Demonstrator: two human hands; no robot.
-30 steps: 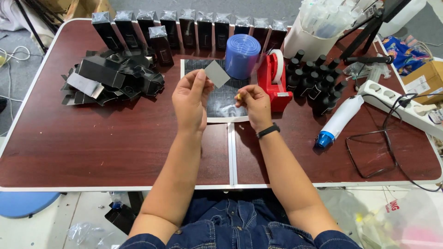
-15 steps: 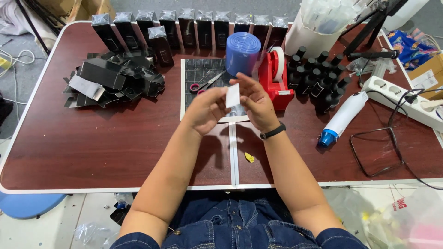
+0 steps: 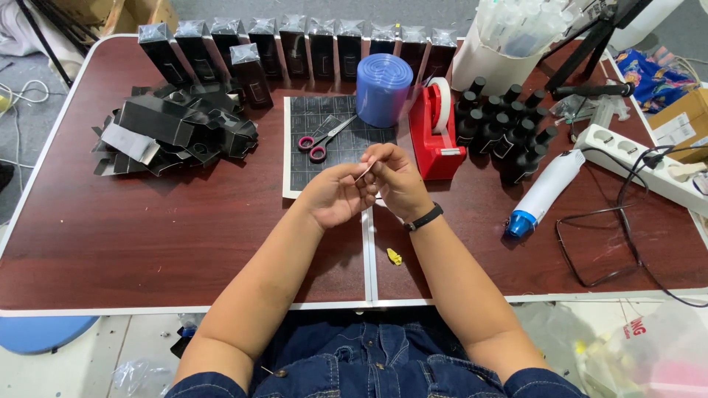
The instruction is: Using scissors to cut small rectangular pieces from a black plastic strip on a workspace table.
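Note:
My left hand [image 3: 335, 195] and my right hand [image 3: 394, 177] meet over the middle of the brown table [image 3: 147, 243], fingertips pinched together on a small, thin, pale piece [image 3: 365, 174] seen edge-on. What the piece is cannot be made out. Both hands hover just in front of a dark gridded cutting mat [image 3: 317, 151] that has pink-handled scissors [image 3: 318, 141] lying on it. My right wrist wears a black band [image 3: 423, 217].
A red tape dispenser [image 3: 435, 133] and a blue film roll [image 3: 383, 88] stand behind my hands. Black boxes [image 3: 295, 44] line the far edge, flattened black cartons [image 3: 173, 129] lie left, small black bottles [image 3: 501, 125] and a white-blue heat tool [image 3: 542, 193] right. A yellow scrap [image 3: 394, 256] lies near.
My hands have come down and toward me from above the mat, uncovering the scissors. The pale piece, flat to the camera before, is now pinched edge-on between both hands.

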